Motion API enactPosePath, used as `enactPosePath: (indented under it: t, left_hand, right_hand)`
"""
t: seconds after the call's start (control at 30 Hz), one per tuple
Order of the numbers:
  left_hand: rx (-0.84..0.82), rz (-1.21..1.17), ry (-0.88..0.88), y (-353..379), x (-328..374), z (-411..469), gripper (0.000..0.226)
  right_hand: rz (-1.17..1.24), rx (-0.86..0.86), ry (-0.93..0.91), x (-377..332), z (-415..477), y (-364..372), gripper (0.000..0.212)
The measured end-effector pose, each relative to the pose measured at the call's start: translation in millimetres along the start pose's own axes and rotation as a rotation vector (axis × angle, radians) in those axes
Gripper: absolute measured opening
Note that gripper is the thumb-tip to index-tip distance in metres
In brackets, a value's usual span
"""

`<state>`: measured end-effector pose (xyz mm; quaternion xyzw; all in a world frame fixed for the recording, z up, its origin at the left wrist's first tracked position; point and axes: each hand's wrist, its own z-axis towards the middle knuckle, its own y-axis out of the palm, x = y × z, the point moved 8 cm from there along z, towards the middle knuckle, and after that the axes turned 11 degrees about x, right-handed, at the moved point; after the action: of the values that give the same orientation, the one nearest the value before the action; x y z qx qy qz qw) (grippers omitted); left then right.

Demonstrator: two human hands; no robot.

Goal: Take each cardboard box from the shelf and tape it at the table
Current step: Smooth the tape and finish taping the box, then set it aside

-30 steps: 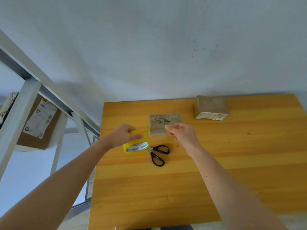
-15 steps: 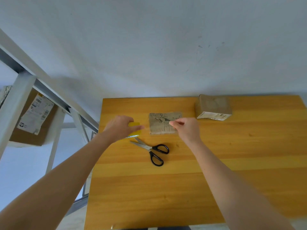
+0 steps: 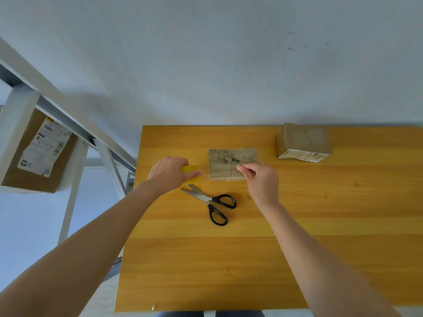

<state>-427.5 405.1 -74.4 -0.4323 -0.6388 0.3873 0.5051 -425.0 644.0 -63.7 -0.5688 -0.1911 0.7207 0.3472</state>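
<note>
The small cardboard box (image 3: 232,164) lies flat on the bench (image 3: 320,248); it looks light, scuffed and soft-walled, best steadied by its edges. The left hand (image 3: 169,173) grips the yellow tape roll (image 3: 190,170) just beside it. The right hand (image 3: 261,181) pinches over the box, whether on tape I cannot tell. A second ago the roll sat nearer the scissors (image 3: 212,202)

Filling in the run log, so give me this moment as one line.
left hand: grips tape roll | right hand: fingers pinched over box | scissors: on table, untouched | second box: far edge
</note>
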Motion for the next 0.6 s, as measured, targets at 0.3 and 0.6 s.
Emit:
enactPosePath:
  t: [0.3,0.6]
  left_hand:
    - [-0.004,-0.020,0.023,4.8,-1.2,-2.9,0.055]
    - [-0.004,0.006,0.033,3.6,1.2,3.6,0.067]
  right_hand:
    - [0.036,0.015,-0.051,4.5,-3.9,3.3,0.014]
    - [-0.175,0.042,-0.117,-2.8,-1.6,1.0,0.019]
